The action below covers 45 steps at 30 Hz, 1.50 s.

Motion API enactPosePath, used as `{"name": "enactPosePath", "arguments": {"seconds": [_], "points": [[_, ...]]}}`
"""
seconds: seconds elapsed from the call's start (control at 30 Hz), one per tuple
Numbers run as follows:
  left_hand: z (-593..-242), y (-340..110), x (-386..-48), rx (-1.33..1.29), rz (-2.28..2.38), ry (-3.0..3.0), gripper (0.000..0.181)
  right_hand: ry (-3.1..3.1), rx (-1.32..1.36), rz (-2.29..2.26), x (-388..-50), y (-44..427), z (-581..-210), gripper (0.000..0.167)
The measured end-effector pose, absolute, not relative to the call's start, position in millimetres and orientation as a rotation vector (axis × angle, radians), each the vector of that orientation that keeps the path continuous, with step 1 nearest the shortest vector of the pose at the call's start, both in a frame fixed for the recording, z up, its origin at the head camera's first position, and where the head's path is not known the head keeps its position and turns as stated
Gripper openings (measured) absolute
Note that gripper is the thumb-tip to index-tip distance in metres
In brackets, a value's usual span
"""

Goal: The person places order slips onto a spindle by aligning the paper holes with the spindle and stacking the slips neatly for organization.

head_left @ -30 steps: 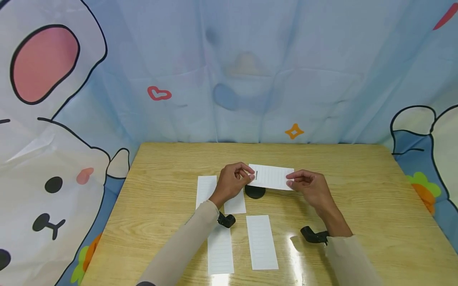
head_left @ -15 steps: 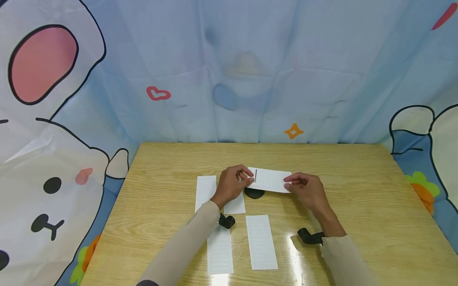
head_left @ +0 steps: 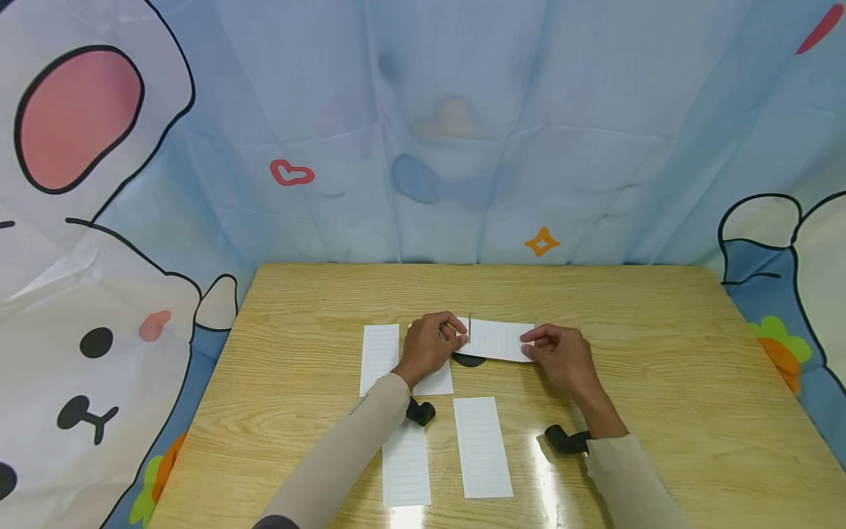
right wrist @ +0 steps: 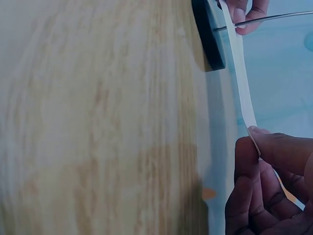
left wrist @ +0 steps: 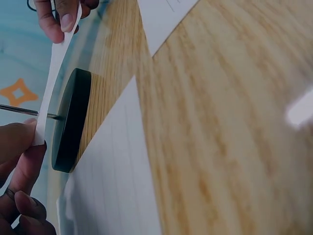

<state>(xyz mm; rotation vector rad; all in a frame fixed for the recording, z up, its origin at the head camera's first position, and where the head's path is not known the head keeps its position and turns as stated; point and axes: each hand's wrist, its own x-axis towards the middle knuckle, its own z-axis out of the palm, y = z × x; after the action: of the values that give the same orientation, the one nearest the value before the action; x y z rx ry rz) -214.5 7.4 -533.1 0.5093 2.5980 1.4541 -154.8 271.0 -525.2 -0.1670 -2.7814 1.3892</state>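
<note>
A lined white paper slip [head_left: 500, 340] is stretched level between both hands above a bill spike. The metal spike [left wrist: 17, 109] runs through the slip near its left end, and its round black base [left wrist: 72, 122] stands on the table. My left hand [head_left: 428, 344] pinches the slip's left end, thumb and finger close beside the spike. At the other end my right hand [head_left: 563, 358] pinches the slip between thumb and fingers. In the left wrist view a short length of spike shows between paper and base, so the two are apart. In the head view the slip partly covers the base.
More lined paper slips lie flat on the wooden table [head_left: 661, 367]: one far-left slip [head_left: 380, 356], one partly under the left hand [head_left: 436, 380], and two nearer slips [head_left: 483, 447] [head_left: 406, 470]. A patterned curtain [head_left: 595, 147] hangs behind the table.
Both hands have lowered the slip along the spike toward the base, and more of the spike now stands above the paper. The right hand has also shifted slightly left. The loose slips stay put.
</note>
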Motion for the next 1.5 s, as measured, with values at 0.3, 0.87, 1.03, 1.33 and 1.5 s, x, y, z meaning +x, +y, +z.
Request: {"name": "enactPosePath", "arguments": {"seconds": [0.3, 0.87, 1.03, 1.33, 1.5], "points": [[-537.8, 10.4, -216.7, 0.529, 1.323, 2.675, 0.007, -2.808, -0.154, 1.292, -155.6, 266.9, -527.3, 0.009], [-527.3, 16.5, -211.1, 0.592, 1.078, 2.740, 0.007, -2.837, -0.147, 1.204, -157.3, 264.6, -528.0, 0.006], [-528.8, 16.3, -210.5, 0.603, 1.093, 2.747, 0.008, -2.850, -0.172, 1.185, -157.1, 262.5, -529.8, 0.005], [-530.4, 15.5, -211.1, 0.603, 1.105, 2.762, 0.008, -2.837, -0.216, 1.100, -155.6, 257.6, -531.4, 0.006], [-532.6, 15.2, -211.0, 0.603, 1.113, 2.765, 0.007, -2.855, -0.263, 1.059, -153.3, 256.6, -531.9, 0.010]]}}
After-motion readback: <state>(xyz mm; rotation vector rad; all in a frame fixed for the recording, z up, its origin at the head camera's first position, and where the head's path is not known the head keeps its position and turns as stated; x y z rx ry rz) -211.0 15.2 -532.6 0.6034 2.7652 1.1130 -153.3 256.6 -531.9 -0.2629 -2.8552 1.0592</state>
